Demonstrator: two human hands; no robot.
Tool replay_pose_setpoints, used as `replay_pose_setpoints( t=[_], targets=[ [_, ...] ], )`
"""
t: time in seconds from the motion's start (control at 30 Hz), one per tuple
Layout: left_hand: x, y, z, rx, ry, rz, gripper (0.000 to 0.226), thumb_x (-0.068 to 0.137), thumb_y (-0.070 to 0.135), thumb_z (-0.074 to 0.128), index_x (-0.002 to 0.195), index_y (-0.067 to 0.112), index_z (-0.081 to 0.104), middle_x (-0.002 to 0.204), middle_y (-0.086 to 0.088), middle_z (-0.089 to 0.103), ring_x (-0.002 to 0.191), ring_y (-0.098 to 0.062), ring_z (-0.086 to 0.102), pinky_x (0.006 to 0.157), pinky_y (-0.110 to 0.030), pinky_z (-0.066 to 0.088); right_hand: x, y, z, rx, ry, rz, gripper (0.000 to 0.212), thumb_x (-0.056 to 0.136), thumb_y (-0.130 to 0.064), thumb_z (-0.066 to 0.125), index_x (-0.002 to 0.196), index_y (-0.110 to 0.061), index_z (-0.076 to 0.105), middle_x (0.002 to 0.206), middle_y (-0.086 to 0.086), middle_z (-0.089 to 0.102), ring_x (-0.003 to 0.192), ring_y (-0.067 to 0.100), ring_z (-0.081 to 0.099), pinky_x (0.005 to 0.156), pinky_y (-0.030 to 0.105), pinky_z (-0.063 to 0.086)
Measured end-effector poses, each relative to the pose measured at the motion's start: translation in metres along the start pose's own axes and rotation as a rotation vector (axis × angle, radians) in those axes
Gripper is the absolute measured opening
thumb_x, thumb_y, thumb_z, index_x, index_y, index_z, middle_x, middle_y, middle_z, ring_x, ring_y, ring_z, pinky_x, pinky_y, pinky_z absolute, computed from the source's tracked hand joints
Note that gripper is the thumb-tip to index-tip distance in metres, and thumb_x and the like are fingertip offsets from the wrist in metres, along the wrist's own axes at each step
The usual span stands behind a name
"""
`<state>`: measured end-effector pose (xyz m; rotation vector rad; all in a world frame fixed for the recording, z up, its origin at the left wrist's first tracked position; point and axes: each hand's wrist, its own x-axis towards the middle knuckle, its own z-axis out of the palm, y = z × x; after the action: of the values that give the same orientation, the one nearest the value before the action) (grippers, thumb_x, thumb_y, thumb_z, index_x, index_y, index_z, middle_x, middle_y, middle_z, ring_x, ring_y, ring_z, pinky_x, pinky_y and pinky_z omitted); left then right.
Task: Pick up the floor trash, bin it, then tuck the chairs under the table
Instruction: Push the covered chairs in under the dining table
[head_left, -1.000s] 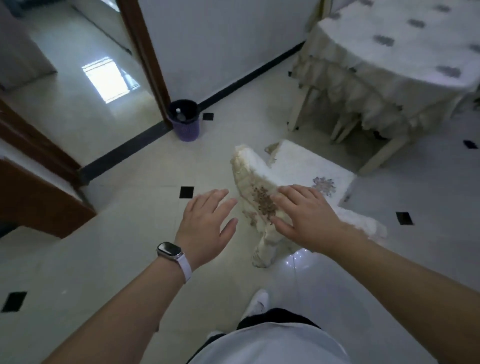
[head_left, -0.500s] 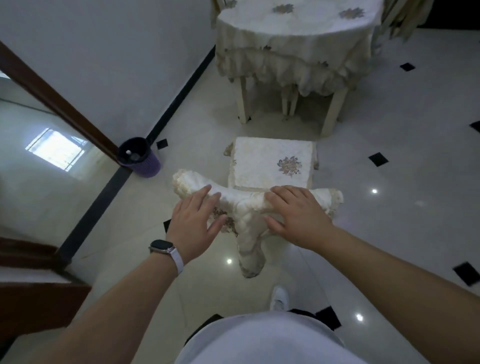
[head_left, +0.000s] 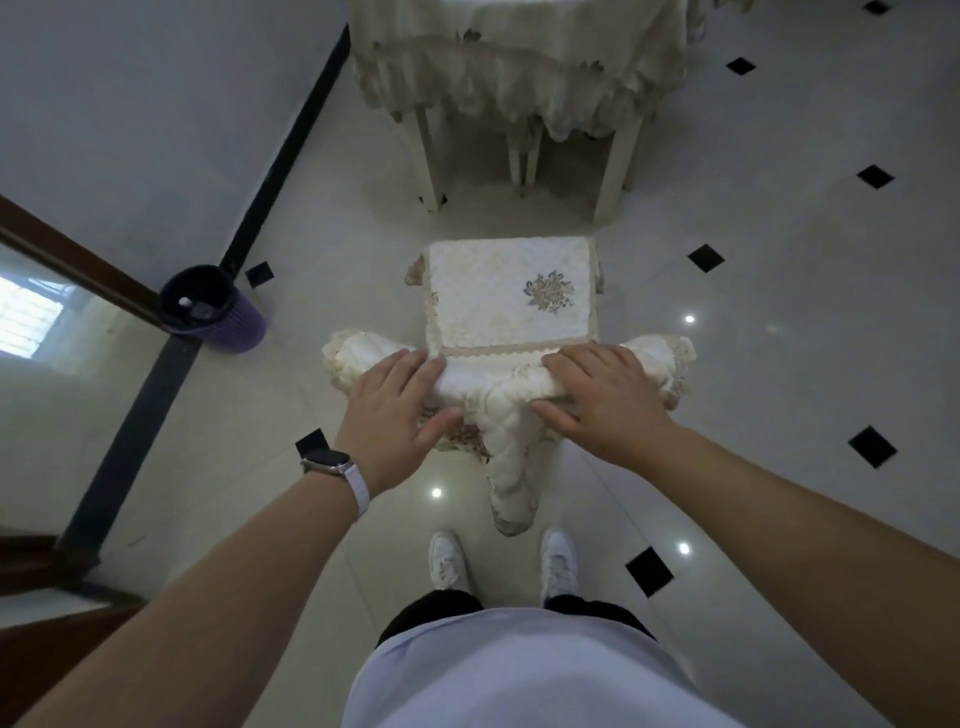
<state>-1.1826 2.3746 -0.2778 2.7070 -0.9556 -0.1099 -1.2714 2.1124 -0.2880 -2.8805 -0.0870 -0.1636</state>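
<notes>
Under the curled fingers of the left hand (head_left: 392, 410) and right hand (head_left: 602, 400) lies the chair (head_left: 511, 301) back's top, gripped by both; beyond the fingertips stands the table (head_left: 519, 62), the bin (head_left: 213, 312) off left

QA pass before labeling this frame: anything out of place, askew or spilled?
Nothing spilled or damaged. Only the chair is out of place: it stands short of the table, with floor showing between them. The left hand and right hand grip its backrest. The bin stands upright.
</notes>
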Motion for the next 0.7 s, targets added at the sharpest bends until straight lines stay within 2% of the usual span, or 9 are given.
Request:
replay_pose_setpoints(
  t=[0.1, 0.2, 0.3, 0.43, 0.7],
  targets=[
    [0.004, -0.020, 0.005, -0.021, 0.022, 0.073, 0.063, 0.093, 0.060, 0.042, 0.135, 0.015, 0.053, 0.139, -0.010, 0.053, 0.129, -0.032, 0.045, 0.107, -0.052, 0.037, 0.001, -0.005, 0.006, -0.017, 0.061, 0.045, 0.058, 0.089, -0.061, 0.042, 0.113, -0.013, 0.064, 0.107, 0.006, 0.067, 0.098, 0.027, 0.059, 0.091, 0.042, 0.041],
    [0.012, -0.037, 0.011, -0.046, 0.037, 0.069, 0.059, 0.091, 0.059, 0.042, 0.131, 0.017, 0.055, 0.136, -0.008, 0.055, 0.127, -0.031, 0.046, 0.107, -0.053, 0.034, 0.006, -0.011, 0.006, -0.063, 0.061, 0.062, 0.059, 0.089, -0.062, 0.042, 0.106, -0.011, 0.065, 0.101, 0.007, 0.067, 0.092, 0.029, 0.061, 0.087, 0.042, 0.043],
    [0.021, -0.047, 0.016, -0.069, 0.043, 0.108, 0.054, 0.088, 0.056, 0.044, 0.122, 0.016, 0.060, 0.125, -0.006, 0.060, 0.121, -0.032, 0.051, 0.108, -0.054, 0.030, 0.007, -0.019, 0.007, -0.115, 0.076, 0.087, 0.057, 0.088, -0.059, 0.043, 0.104, -0.010, 0.066, 0.099, 0.009, 0.067, 0.090, 0.031, 0.062, 0.086, 0.041, 0.044],
    [0.028, -0.053, 0.022, -0.112, 0.112, 0.177, 0.050, 0.088, 0.053, 0.048, 0.111, 0.013, 0.066, 0.106, -0.007, 0.065, 0.103, -0.032, 0.056, 0.104, -0.055, 0.034, 0.004, -0.024, 0.007, -0.153, 0.103, 0.125, 0.055, 0.087, -0.057, 0.044, 0.105, -0.010, 0.067, 0.100, 0.010, 0.067, 0.091, 0.032, 0.062, 0.088, 0.042, 0.045],
    [0.043, -0.060, 0.018, -0.186, 0.157, 0.221, 0.045, 0.087, 0.046, 0.051, 0.108, 0.010, 0.068, 0.102, -0.008, 0.065, 0.097, -0.034, 0.058, 0.103, -0.055, 0.036, 0.017, -0.021, 0.004, -0.166, 0.152, 0.134, 0.054, 0.086, -0.056, 0.047, 0.104, -0.010, 0.069, 0.100, 0.010, 0.069, 0.092, 0.033, 0.064, 0.087, 0.046, 0.048]
  ],
)
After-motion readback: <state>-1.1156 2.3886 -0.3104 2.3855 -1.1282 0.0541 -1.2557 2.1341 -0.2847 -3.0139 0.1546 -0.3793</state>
